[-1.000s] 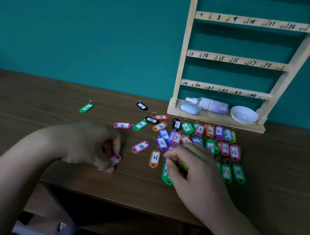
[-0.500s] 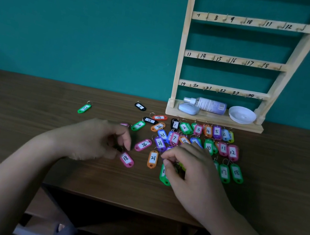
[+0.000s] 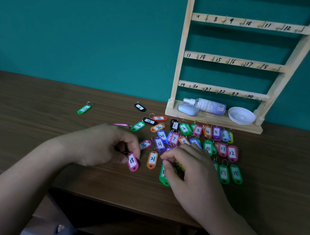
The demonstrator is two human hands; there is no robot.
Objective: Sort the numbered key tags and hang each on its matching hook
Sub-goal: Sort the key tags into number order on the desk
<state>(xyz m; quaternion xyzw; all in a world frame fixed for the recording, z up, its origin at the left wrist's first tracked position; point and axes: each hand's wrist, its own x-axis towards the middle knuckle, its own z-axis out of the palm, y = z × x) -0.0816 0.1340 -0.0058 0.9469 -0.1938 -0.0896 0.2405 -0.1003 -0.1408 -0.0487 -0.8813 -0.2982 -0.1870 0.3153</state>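
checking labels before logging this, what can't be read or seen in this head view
Head view, green tag under the right hand: fingers cover most of its number, and whether they pinch it.
Head view, pink 18 tag: its ring is buried in the left hand.
Head view, far pink tag: the left hand hides most of it.
Head view, rack: the frame's top edge cuts off everything above the 7-12 row.

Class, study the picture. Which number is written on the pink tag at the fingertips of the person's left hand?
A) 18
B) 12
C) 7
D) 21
A: the pink tag held at its ring end by the left hand shows 18 on its white label.
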